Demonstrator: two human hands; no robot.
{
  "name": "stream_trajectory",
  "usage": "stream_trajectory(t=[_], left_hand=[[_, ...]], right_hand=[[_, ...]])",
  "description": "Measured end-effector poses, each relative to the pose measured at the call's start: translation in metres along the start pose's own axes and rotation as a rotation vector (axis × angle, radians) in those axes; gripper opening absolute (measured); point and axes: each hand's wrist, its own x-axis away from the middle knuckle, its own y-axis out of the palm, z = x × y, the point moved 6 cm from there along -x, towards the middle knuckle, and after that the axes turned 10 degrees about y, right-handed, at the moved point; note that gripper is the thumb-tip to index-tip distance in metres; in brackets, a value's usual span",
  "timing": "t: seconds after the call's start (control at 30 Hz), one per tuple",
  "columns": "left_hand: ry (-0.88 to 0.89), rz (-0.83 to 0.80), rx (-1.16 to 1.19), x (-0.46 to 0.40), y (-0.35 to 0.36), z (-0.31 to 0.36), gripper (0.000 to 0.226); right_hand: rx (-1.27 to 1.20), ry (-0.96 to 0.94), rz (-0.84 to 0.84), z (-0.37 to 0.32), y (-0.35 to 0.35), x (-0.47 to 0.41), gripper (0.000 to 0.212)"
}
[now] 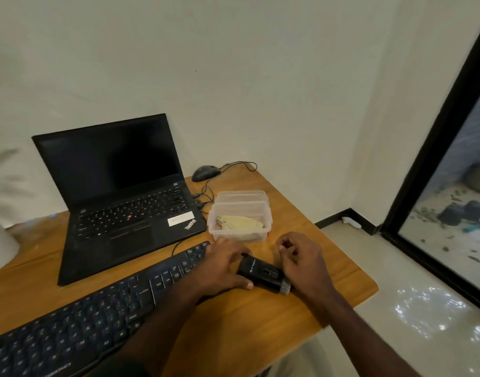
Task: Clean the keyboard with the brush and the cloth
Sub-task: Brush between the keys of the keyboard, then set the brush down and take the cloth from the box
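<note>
The left hand [228, 263] held the black brush case [259, 270] by its far end, fingers curled over the top and thumb along the near side. The right hand [305, 263] sat at the bristle end, fingers loosely curled; whether it pinched the grey brush tip [285, 287] could not be told. The case lay on the wooden desk [328, 268], touching the right end of the keyboard [97, 314]. The cloth [240, 223] sat crumpled in the clear plastic box [267, 221] just behind the hands. This looked like readying the brush; next, the bristles likely needed exposing and carrying left over the keys.
</note>
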Motion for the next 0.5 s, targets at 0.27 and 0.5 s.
stream_trajectory(t=[0.27,0.5], left_hand=[[0.035,0.012,-0.168,-0.009,-0.025,-0.005,0.081],[-0.056,0.402,0.071,-0.017,-0.089,-0.026,0.020]], right_hand=[[0.005,-0.103,0.023,-0.029,-0.007,-0.026,0.012],[0.385,-0.066,-0.339,-0.073,0.046,-0.109,0.026]])
